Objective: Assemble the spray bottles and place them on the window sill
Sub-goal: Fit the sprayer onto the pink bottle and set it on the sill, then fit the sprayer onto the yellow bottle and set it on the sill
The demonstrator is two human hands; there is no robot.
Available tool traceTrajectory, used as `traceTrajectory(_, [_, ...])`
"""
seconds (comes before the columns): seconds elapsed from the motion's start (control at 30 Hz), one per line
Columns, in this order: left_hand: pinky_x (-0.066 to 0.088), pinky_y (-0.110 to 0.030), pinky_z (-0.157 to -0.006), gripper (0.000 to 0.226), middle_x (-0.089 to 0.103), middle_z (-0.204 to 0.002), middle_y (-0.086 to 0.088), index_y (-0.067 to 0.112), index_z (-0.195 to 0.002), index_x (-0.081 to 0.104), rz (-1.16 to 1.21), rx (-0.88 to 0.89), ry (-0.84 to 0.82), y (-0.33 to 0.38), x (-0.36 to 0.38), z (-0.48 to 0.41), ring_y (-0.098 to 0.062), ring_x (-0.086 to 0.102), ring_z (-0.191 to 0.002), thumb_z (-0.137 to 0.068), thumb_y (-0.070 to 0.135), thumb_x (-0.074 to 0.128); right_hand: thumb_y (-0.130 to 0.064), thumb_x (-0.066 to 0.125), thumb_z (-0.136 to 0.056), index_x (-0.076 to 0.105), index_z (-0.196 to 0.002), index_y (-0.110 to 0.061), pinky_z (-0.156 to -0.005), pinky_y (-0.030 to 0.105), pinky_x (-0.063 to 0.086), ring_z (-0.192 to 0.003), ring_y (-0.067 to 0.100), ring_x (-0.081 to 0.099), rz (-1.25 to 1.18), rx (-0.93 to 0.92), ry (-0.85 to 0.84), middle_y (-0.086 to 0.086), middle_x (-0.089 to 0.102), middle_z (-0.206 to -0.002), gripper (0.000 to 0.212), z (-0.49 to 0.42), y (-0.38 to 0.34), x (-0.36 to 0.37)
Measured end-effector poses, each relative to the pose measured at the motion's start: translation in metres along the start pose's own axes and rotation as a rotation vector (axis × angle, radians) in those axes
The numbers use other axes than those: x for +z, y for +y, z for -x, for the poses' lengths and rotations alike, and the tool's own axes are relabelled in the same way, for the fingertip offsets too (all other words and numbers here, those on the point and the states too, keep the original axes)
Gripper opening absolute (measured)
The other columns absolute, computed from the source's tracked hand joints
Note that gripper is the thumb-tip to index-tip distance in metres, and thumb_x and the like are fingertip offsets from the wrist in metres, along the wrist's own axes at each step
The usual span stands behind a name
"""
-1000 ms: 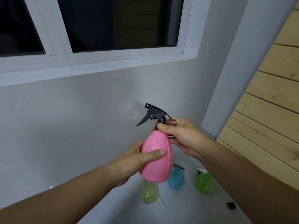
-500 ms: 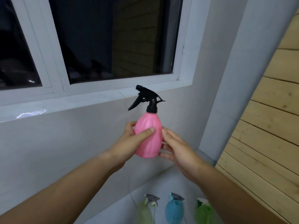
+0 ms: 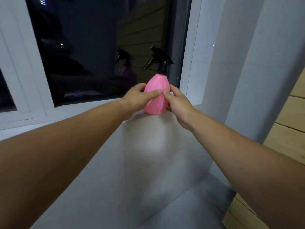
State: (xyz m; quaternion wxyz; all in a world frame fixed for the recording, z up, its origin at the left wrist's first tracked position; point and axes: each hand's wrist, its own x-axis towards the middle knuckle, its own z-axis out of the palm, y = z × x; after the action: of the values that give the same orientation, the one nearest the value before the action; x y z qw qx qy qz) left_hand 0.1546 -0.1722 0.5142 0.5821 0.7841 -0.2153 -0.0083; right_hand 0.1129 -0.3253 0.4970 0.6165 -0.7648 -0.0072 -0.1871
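Observation:
A pink spray bottle (image 3: 156,103) with a black trigger head (image 3: 160,61) stands upright on the white window sill (image 3: 92,107), near the sill's right end. My left hand (image 3: 138,98) wraps its left side, thumb across the front. My right hand (image 3: 177,101) holds its right side, thumb touching the front. The bottle's base meets the sill's front edge. The other bottles are out of view.
Dark window glass (image 3: 99,47) sits right behind the bottle and mirrors it. A white frame post (image 3: 189,52) and a grey wall corner (image 3: 247,71) stand to the right. Wooden planks (image 3: 293,121) run along the far right. A tiled wall (image 3: 140,162) drops below the sill.
Both hands have lifted the pink bottle up and forward from chest height onto the sill. My right hand moved from the bottle's neck to its side. The floor bottles have left the view.

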Motion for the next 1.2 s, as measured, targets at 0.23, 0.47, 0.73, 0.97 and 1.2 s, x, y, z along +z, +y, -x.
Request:
traceTrajectory(0.23, [0.054, -0.048, -0.105, 0.078, 0.067, -0.136, -0.005, 0.017, -0.147, 0.054, 0.023, -0.013, 0.055, -0.022, -0.003, -0.034, -0.027, 0.067, -0.119, -0.081, 0.051, 0.078, -0.034, 0.048, -0.1, 0.044, -0.144, -0.031, -0.095, 0.038, 0.055, -0.107, 0.014, 0.063, 0.048, -0.028, 0.0, -0.004, 0.06, -0.129, 0.044, -0.031, 0.008, 0.008])
traceTrajectory(0.47, [0.056, -0.048, -0.103, 0.079, 0.065, -0.137, -0.008, 0.013, -0.145, 0.053, -0.037, -0.024, 0.128, -0.027, 0.004, -0.041, -0.03, 0.066, -0.119, -0.083, 0.055, 0.077, -0.043, 0.048, -0.098, 0.041, -0.147, -0.03, -0.076, 0.022, 0.052, -0.105, 0.013, 0.061, 0.129, -0.035, 0.016, 0.0, 0.059, -0.13, 0.051, -0.035, 0.017, 0.005])
traceTrajectory(0.73, [0.055, -0.047, -0.104, 0.085, 0.064, -0.139, -0.01, 0.009, -0.148, 0.05, -0.029, -0.073, 0.131, -0.026, 0.001, -0.039, -0.03, 0.066, -0.12, -0.083, 0.058, 0.075, -0.042, 0.053, -0.096, 0.031, -0.152, -0.031, -0.082, 0.023, 0.047, -0.119, 0.017, 0.057, 0.132, -0.012, 0.016, 0.002, 0.052, -0.143, 0.061, -0.031, 0.019, 0.005])
traceTrajectory(0.97, [0.05, -0.037, -0.099, 0.08, 0.058, -0.132, -0.006, 0.007, -0.143, 0.047, -0.127, -0.054, 0.269, -0.013, -0.005, 0.006, -0.025, 0.059, -0.119, -0.087, 0.059, 0.07, -0.044, 0.053, -0.096, 0.033, -0.15, -0.03, -0.092, 0.027, 0.042, -0.118, 0.015, 0.054, 0.104, -0.017, 0.107, 0.002, 0.051, -0.139, 0.059, 0.0, 0.014, -0.001])
traceTrajectory(1.2, [0.062, -0.05, -0.087, 0.044, 0.072, -0.103, -0.012, 0.018, -0.107, 0.062, -0.025, 0.004, 0.261, -0.053, 0.015, 0.118, -0.029, 0.072, -0.096, -0.085, 0.055, 0.071, -0.045, 0.062, -0.089, 0.064, -0.109, -0.024, -0.091, 0.039, 0.055, -0.092, 0.014, 0.068, 0.047, 0.092, 0.182, 0.001, 0.068, -0.105, 0.029, 0.087, 0.053, -0.004])
